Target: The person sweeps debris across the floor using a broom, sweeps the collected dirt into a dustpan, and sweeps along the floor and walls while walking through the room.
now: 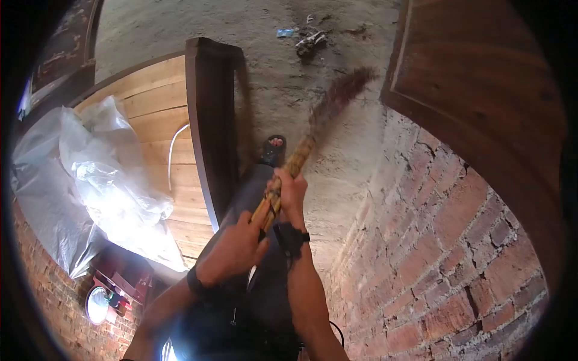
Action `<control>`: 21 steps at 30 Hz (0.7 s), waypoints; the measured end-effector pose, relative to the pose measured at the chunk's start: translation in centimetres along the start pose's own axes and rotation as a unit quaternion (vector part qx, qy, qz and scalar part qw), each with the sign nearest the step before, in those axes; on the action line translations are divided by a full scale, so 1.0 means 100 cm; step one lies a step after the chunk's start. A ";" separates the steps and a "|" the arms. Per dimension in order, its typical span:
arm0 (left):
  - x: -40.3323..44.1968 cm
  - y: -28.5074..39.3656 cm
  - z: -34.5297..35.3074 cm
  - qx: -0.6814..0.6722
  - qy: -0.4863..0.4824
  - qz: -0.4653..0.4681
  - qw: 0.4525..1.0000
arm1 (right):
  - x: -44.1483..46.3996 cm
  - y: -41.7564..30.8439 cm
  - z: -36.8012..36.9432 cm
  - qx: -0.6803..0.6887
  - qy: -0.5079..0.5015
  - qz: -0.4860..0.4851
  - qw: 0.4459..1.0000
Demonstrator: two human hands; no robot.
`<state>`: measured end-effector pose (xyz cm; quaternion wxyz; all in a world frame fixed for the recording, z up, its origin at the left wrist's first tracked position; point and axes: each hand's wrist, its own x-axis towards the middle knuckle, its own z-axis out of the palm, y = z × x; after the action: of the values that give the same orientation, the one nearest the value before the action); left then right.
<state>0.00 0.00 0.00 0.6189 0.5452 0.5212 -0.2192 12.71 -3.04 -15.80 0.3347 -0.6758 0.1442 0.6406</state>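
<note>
A broom [299, 153] with a yellowish bound handle and dark reddish bristles slants up and to the right across the middle of the view. My left hand [233, 249] is wrapped round the lower end of its handle. Higher on the handle, my right hand [291, 194] is closed round it. The bristles are blurred and lie over or just above the rough dirt floor [271, 96]; contact cannot be made out. Beyond them on the floor are a small heap of debris [310, 43] and a blue scrap [285, 32].
A wooden bed frame [211, 120] with light slats stands at the left, partly covered by plastic sheeting [102, 174]. A brick wall [445, 240] and a dark wooden panel [481, 72] line the right side. My foot in a dark sandal [274, 147] is near the bed post.
</note>
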 end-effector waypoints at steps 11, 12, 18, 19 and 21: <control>0.109 0.000 0.128 -0.030 -0.125 0.045 0.991 | 0.063 0.094 -0.196 0.116 0.156 0.154 0.969; 0.111 -0.005 0.121 -0.033 -0.132 0.040 0.990 | 0.077 0.088 -0.183 0.069 0.166 0.149 0.972; 0.055 -0.009 0.025 -0.047 0.067 -0.011 0.997 | 0.058 0.005 -0.021 -0.053 0.013 0.040 0.998; 0.047 -0.006 0.018 -0.048 0.081 -0.015 0.995 | 0.056 -0.002 -0.008 -0.058 -0.001 0.037 0.998; 0.037 0.004 0.004 -0.053 0.110 -0.006 0.992 | 0.054 -0.025 0.015 -0.056 -0.020 0.048 0.997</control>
<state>1.85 0.82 -3.15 0.5848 0.5290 0.6003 -0.1336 13.88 0.99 -20.24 0.2676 -0.6731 0.1336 0.6764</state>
